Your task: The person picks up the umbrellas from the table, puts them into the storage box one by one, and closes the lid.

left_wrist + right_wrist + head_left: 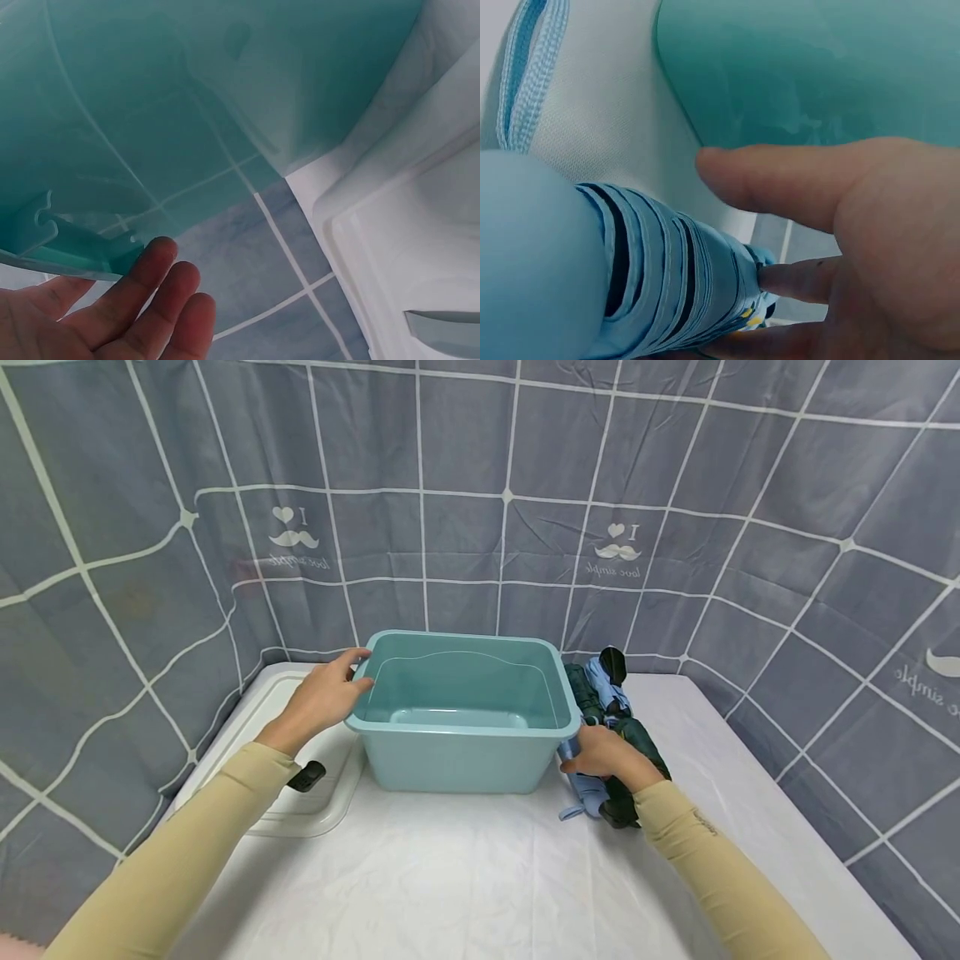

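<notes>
Blue umbrella: laid right of the teal tub, toward the surface's far right corner; likely light, soft-folded, slippery, best gripped mid-length.
Right hand: umbrella touched by fingers, thumb spread apart!
Left hand: held at tub's rim, fingers loosely parted.

White table: teal bin, white lid, folded umbrellas.
</notes>
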The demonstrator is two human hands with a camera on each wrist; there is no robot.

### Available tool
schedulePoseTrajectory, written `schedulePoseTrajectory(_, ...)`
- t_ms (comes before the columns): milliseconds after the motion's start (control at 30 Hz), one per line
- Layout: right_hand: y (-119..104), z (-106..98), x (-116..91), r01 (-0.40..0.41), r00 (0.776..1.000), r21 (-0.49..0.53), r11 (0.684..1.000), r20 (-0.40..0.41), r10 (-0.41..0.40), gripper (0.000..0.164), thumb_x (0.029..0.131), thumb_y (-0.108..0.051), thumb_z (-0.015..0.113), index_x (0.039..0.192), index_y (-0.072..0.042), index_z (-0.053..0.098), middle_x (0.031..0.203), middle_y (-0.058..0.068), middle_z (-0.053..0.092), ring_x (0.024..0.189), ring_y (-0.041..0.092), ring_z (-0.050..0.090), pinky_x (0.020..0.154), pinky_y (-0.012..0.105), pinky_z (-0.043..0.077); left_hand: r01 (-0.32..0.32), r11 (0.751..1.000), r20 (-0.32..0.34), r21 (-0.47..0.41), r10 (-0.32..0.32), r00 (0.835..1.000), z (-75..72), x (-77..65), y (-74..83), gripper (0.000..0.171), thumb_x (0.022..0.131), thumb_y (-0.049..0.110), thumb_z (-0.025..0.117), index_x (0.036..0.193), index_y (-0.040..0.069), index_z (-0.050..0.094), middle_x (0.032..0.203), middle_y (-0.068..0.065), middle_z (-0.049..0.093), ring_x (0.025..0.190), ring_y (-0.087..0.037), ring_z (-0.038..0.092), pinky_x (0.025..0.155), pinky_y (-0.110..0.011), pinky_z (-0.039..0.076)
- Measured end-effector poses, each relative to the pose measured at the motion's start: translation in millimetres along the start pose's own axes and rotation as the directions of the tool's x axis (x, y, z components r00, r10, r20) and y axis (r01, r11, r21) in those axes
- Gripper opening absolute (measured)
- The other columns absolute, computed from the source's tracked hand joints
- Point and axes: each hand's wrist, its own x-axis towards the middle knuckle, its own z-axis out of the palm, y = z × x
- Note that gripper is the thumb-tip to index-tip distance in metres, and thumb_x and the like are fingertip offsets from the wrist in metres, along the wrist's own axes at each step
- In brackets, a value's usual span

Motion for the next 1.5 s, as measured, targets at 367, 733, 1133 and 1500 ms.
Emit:
schedulePoseTrajectory(367,3,8,3,0.005,1.000,-0.001,1.000,0.022,-0.005,0.090,0.085,-0.021,0.079,0.155,0.003,0.029,0.137,0.030,0.057,0.094,0.029,0.067,0.060,0.038,0.056,0.018,1.000,0.025,0.014,-0.018,1.000,0.3,-0.5,3.8,0.059,0.102,0.033,0.047,0.157,0.018,0.032,0.137,-0.027,0.056,0.123,-0.043,0.056,0.094,-0.061,0.044)
schedulePoseTrajectory(733,4,8,5,-0.016,0.999,0.035,0.999,0.051,0.014,0.086,0.087,-0.017,0.078,0.154,0.003,0.028,0.115,0.024,0.064,0.062,0.021,0.064,0.052,0.038,0.055,0.040,0.999,0.052,0.016,-0.041,0.998,-0.7,-1.5,4.8,0.064,0.102,0.034,0.046,0.160,0.020,0.025,0.144,-0.028,0.051,0.130,-0.043,0.052,0.098,-0.063,0.043)
schedulePoseTrajectory(1133,10,10,6,0.008,1.000,0.088,0.996,0.007,-0.008,0.088,0.085,-0.013,0.074,0.157,0.001,0.025,0.120,0.026,0.062,0.061,0.021,0.060,0.052,0.034,0.049,0.045,0.996,0.082,0.072,-0.051,0.995,-0.7,1.7,4.6,0.068,0.102,0.039,0.043,0.163,0.023,0.018,0.147,-0.027,0.050,0.133,-0.046,0.050,0.100,-0.065,0.041)
schedulePoseTrajectory(1500,12,6,2,0.039,0.999,0.159,0.986,-0.026,-0.035,0.089,0.083,-0.015,0.075,0.157,-0.001,0.026,0.138,0.029,0.053,0.074,0.024,0.063,0.053,0.035,0.050,0.045,0.998,0.103,0.048,-0.050,0.993,0.5,-0.8,5.4,0.073,0.101,0.042,0.043,0.164,0.023,0.011,0.161,-0.025,0.031,0.143,-0.048,0.037,0.107,-0.067,0.035)
